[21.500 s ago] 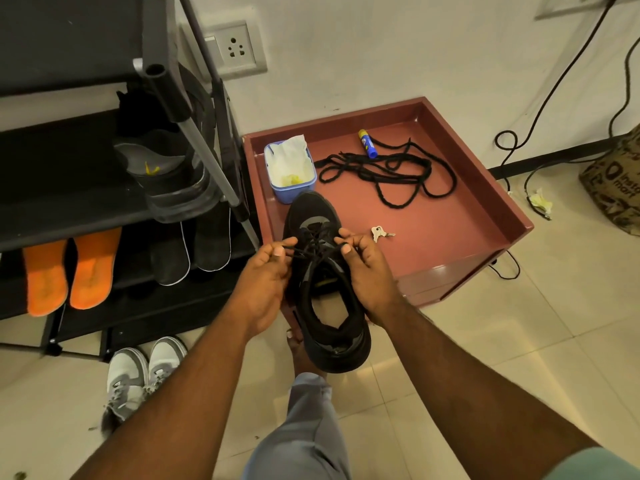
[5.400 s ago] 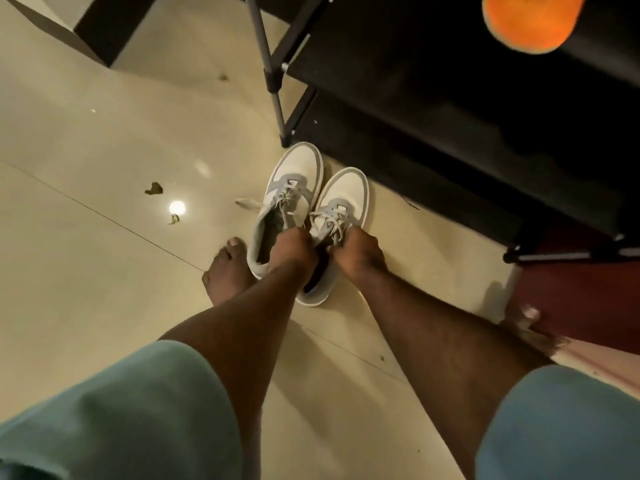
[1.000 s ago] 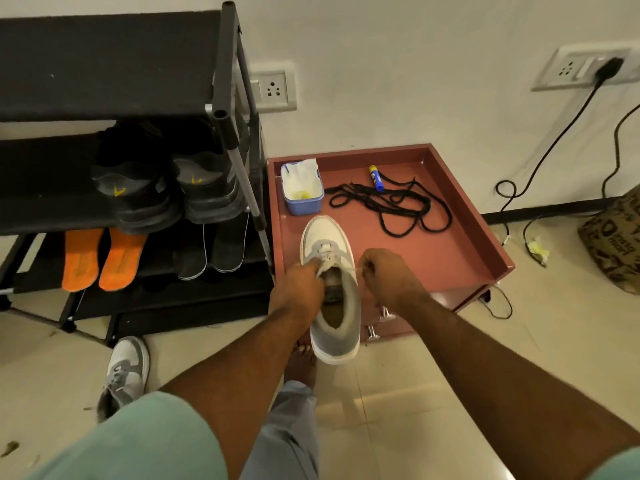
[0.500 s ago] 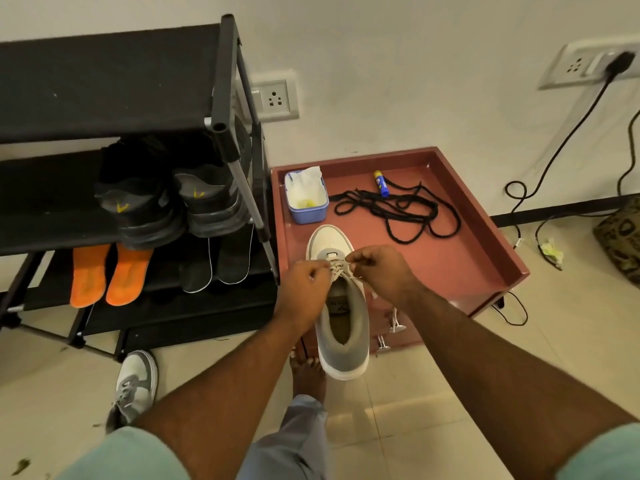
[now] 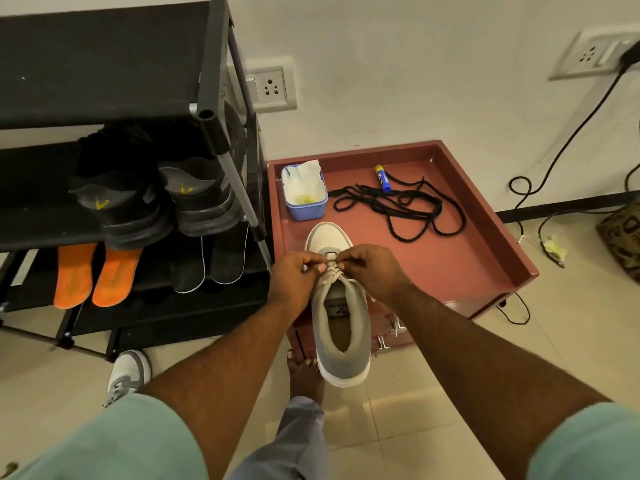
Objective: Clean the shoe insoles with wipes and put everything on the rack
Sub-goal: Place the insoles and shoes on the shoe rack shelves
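One white-and-grey shoe (image 5: 337, 306) lies on the red table's (image 5: 485, 271) near edge, both hands, left hand (image 5: 294, 282) and right hand (image 5: 374, 271), pinching its laces. One matching shoe (image 5: 126, 374) sits on the floor. The rack (image 5: 104, 64) holds two black shoes (image 5: 156, 202), two orange insoles (image 5: 93, 275), two black insoles (image 5: 207, 261).

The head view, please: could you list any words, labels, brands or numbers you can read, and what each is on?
Tongue label inside the grey and white shoe: dark print, too blurred to read.
Blue tube on the red tray: print too small to read.
Black shoes on the rack: yellow "V"-shaped heel marks, no words.
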Tool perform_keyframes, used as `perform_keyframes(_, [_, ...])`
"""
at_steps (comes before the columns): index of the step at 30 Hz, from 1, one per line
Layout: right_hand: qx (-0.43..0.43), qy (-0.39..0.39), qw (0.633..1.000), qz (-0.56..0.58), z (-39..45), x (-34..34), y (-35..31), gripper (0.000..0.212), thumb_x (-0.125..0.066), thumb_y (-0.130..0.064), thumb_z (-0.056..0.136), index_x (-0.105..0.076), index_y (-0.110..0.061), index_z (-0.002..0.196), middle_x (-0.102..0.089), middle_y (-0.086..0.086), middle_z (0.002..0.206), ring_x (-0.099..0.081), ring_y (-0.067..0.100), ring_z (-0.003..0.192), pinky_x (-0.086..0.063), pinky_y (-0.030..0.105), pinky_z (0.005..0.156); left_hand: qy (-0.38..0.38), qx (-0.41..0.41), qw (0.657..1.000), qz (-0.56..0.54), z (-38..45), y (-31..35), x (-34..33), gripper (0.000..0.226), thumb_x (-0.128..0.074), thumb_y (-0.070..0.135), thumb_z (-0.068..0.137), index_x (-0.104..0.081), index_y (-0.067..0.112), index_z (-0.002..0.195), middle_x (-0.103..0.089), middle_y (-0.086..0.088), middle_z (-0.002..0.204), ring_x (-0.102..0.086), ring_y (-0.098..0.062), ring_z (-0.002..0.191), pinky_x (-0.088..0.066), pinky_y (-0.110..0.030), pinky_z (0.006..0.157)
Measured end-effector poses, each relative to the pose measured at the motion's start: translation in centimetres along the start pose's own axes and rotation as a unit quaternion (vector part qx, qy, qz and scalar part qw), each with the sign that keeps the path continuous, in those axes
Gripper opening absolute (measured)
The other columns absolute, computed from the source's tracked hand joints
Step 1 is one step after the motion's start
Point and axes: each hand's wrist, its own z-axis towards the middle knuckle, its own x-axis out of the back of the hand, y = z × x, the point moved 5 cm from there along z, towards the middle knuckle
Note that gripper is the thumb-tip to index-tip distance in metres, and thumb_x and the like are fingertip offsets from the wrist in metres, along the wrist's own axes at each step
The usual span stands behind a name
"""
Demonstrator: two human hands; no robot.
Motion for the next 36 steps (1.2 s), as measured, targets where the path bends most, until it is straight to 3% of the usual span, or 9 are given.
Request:
perform_keyframes(2, [0.028, -0.003, 0.999, -0.039, 0.1, 0.1, -0.3, 0.015, -0.066, -0.005, 0.083, -0.074, -0.009, 0.096, -0.065, -0.001, 0.088, -0.058, 0.012, 0.085, -0.045, 0.022, 0.079, 0.003, -0.039, 0.998, 0.052, 0.0, 0.4, 0.1, 0.017, -0.070, 0.007, 0.089, -0.074, 0.023, 0.093, -0.060, 0.013, 0.096, -0.064, -0.015, 0.097, -0.054, -0.036, 0.095])
perform_keyframes(5, [0.060, -0.022, 0.994, -0.087, 0.2, -0.4, -0.3, 0.013, -0.060, -0.004, 0.086, -0.070, -0.007, 0.093, -0.063, 0.005, 0.090, -0.054, 0.015, 0.086, -0.042, 0.025, 0.076, -0.009, -0.091, 0.987, 0.135, 0.2, 0.9, -0.1, 0.011, -0.065, 0.009, 0.092, -0.071, 0.017, 0.096, -0.056, 0.008, 0.097, -0.058, -0.012, 0.095, -0.049, -0.028, 0.091])
perform_keyframes(15, [0.033, -0.071, 0.993, -0.093, 1.2, -1.9, 0.6, 0.014, -0.046, -0.003, 0.090, -0.054, -0.014, 0.088, -0.051, 0.003, 0.090, -0.049, 0.021, 0.086, -0.042, 0.034, 0.076, -0.121, -0.101, 0.938, 0.310, 1.3, 1.7, -1.5, 0.020, -0.044, 0.008, 0.096, -0.046, 0.021, 0.081, -0.048, 0.000, 0.090, -0.051, -0.020, 0.080, -0.046, -0.036, 0.073])
perform_keyframes(20, [0.032, -0.043, 0.998, -0.038, 0.7, -1.7, 0.9, 0.019, -0.049, -0.002, 0.088, -0.054, -0.019, 0.084, -0.053, 0.002, 0.090, -0.051, 0.018, 0.086, -0.042, 0.030, 0.076, -0.035, -0.087, 0.986, 0.138, 0.9, 0.4, -0.5, 0.010, -0.058, 0.008, 0.096, -0.066, 0.014, 0.095, -0.057, 0.001, 0.099, -0.056, -0.009, 0.090, -0.046, -0.017, 0.081])
perform_keyframes(22, [0.025, -0.022, 0.999, -0.002, 0.4, -1.5, 1.2, 0.020, -0.054, -0.002, 0.087, -0.057, -0.022, 0.084, -0.055, 0.001, 0.090, -0.052, 0.016, 0.086, -0.042, 0.023, 0.076, -0.030, -0.066, 0.995, 0.075, 0.9, 0.2, -0.6, 0.011, -0.061, 0.005, 0.094, -0.070, 0.012, 0.098, -0.061, -0.002, 0.103, -0.059, -0.007, 0.089, -0.046, -0.008, 0.077])
perform_keyframes(24, [0.015, -0.009, 1.000, 0.025, 0.3, -1.4, 1.5, 0.017, -0.059, -0.003, 0.086, -0.060, -0.020, 0.085, -0.055, -0.001, 0.089, -0.052, 0.011, 0.083, -0.040, 0.014, 0.073, -0.052, -0.050, 0.997, 0.038, 1.5, 0.3, -1.1, 0.015, -0.062, 0.001, 0.093, -0.071, 0.012, 0.094, -0.066, -0.006, 0.101, -0.063, -0.011, 0.087, -0.051, -0.011, 0.077])
perform_keyframes(27, [0.002, 0.002, 0.999, 0.048, 0.1, -1.4, 1.6, 0.013, -0.062, -0.002, 0.085, -0.063, -0.015, 0.086, -0.055, -0.001, 0.088, -0.050, 0.004, 0.078, -0.037, 0.006, 0.067, -0.047, -0.040, 0.996, 0.058, 1.9, 0.6, -1.3, 0.014, -0.063, 0.001, 0.092, -0.071, 0.012, 0.089, -0.067, -0.006, 0.096, -0.063, -0.013, 0.086, -0.051, -0.014, 0.074])
perform_keyframes(32, [0.008, -0.003, 1.000, 0.015, 0.2, -1.6, 1.4, 0.010, -0.056, -0.007, 0.089, -0.060, -0.016, 0.089, -0.055, -0.001, 0.092, -0.049, 0.009, 0.083, -0.036, 0.012, 0.069, -0.007, -0.098, 0.983, 0.156, 1.1, 1.0, -1.2, 0.009, -0.061, 0.008, 0.094, -0.065, 0.015, 0.092, -0.056, -0.002, 0.100, -0.055, -0.011, 0.089, -0.045, -0.020, 0.082])
perform_keyframes(36, [0.013, 0.001, 1.000, 0.017, 0.1, -1.7, 1.4, 0.010, -0.053, -0.007, 0.091, -0.057, -0.016, 0.088, -0.055, 0.002, 0.094, -0.050, 0.015, 0.088, -0.039, 0.022, 0.074, -0.002, -0.112, 0.983, 0.148, 0.3, 0.7, -0.6, 0.008, -0.062, 0.009, 0.094, -0.067, 0.014, 0.096, -0.056, 0.003, 0.100, -0.051, -0.001, 0.086, -0.038, -0.007, 0.077])
